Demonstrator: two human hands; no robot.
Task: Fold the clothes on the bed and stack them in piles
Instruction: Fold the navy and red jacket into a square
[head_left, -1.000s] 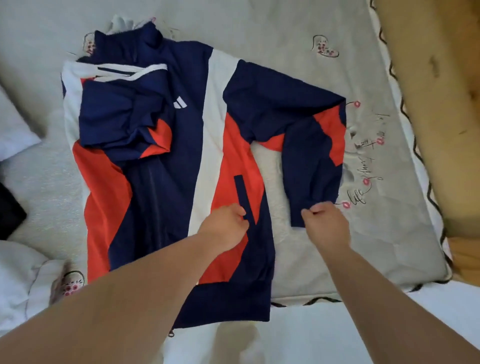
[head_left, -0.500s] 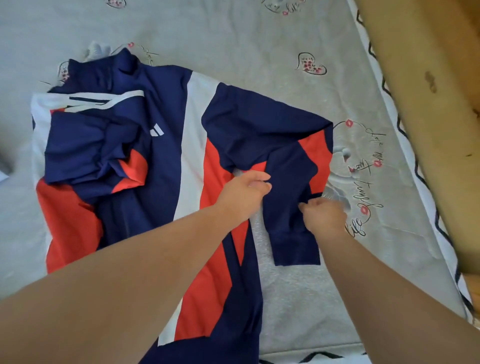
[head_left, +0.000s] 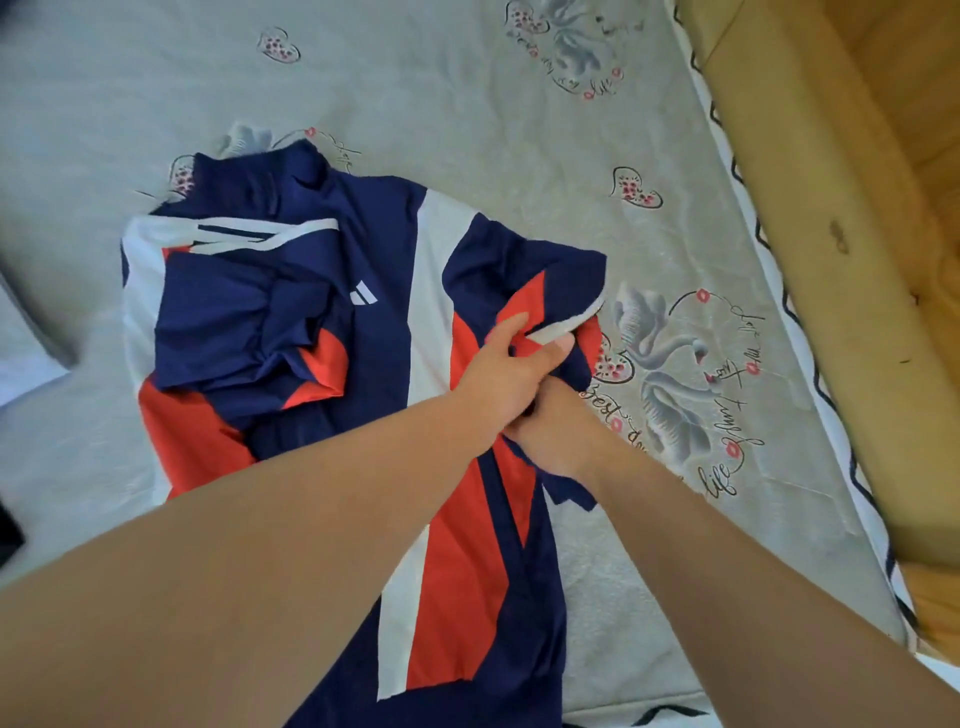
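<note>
Jacket (head_left: 322, 322) sleeve gripped by both hands

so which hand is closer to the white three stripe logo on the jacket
Left. The left hand grips the sleeve fabric just right of the logo; the right hand sits lower and further right, partly under the left.

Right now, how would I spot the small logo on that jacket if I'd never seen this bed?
Find the grey bedsheet printed with hearts and swans; a navy, red and white jacket lies spread on it. On the navy chest, left of the broad white stripe, sits the logo: three short slanted white bars, the jacket's only small mark.
</note>
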